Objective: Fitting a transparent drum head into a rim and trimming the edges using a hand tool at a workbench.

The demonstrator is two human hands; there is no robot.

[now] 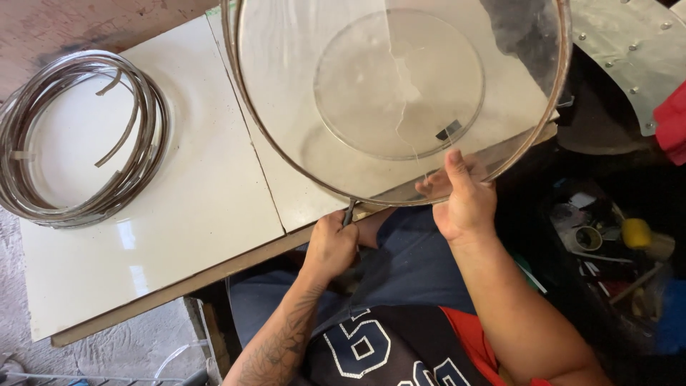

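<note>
Left hand (330, 246), right hand (464, 200): bare, no gloves. Left forearm: dark tattoo linework. Torso: sleeveless dark navy jersey, white-outlined block characters, red side panel. Legs: blue denim.

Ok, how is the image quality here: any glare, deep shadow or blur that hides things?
Head view: sharp overall; bright glare patches on the glossy white board; the clear round sheet reflects light but stays see-through; the tool clutter at lower right sits in deep shadow; the left hand and right hand are evenly lit.
</note>
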